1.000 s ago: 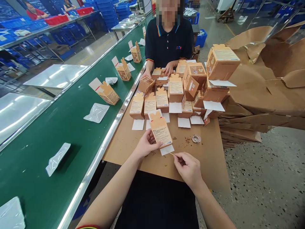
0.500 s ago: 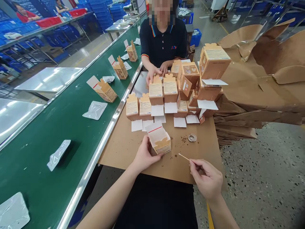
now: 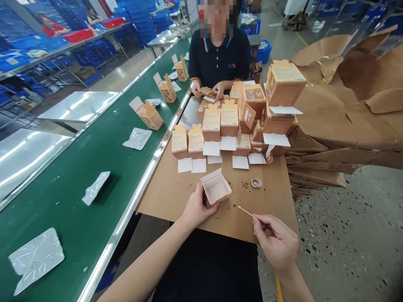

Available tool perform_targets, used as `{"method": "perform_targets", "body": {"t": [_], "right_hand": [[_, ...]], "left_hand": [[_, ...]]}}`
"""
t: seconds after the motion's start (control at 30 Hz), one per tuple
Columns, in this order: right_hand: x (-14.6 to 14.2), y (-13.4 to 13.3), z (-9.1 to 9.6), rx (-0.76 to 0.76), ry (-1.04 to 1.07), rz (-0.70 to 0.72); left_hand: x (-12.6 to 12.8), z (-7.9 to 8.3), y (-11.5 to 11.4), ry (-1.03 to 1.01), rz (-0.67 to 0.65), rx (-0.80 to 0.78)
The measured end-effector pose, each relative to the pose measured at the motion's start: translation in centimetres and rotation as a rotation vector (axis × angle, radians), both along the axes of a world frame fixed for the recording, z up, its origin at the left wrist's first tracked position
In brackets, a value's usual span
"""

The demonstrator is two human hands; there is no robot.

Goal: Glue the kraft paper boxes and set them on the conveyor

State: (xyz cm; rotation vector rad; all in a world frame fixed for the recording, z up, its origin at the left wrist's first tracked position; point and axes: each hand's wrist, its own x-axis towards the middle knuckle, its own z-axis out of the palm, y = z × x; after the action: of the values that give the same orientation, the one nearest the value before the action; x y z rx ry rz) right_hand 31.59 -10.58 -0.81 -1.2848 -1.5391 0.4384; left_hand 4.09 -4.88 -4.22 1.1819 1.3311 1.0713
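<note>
While a long green conveyor belt (image 3: 69,209) runs along the left, edged by a shiny metal rail (image 3: 151,163), a heap of creased brown paper (image 3: 352,109) spreads out on the right. Between them lies a brown-surfaced table (image 3: 170,193). At its far side a co-worker (image 3: 220,54) in a dark shirt holds a brown printed piece (image 3: 206,92) in both hands, behind a pile of brown cartons (image 3: 229,115) stacked in uneven tiers, many with white flaps sticking out toward the near side. Silvery pouches (image 3: 36,260) lie spaced along the belt, and farther up it stand smaller-looking open cartons (image 3: 151,115) with raised white flaps.

Near the table's front edge, the person's left hand (image 3: 198,207) grips an open box (image 3: 217,189) by its left and lower sides, the thumb along the near side; its pale interior faces the person, and a red line crosses its raised flap. To the right of the box sits a small round dish (image 3: 256,182) beside dark specks (image 3: 245,185). The right hand (image 3: 277,239), its fingers pinched together, holds a thin cotton swab (image 3: 244,210), whose white tip points toward the box, near but apart from it.
</note>
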Motion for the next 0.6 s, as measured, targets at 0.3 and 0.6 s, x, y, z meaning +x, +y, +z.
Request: {"method": "perform_targets", "body": {"t": [0.3,0.6], "right_hand": [[0.8,0.7,0.1,0.069,-0.041,0.03],[0.6,1.1,-1.3,-0.034,-0.038,0.003]], "left_hand": [[-11.4,3.0,-2.2,0.466,0.471,0.055],[-26.1,4.2,-2.9,0.609,0.893,-0.083]]}}
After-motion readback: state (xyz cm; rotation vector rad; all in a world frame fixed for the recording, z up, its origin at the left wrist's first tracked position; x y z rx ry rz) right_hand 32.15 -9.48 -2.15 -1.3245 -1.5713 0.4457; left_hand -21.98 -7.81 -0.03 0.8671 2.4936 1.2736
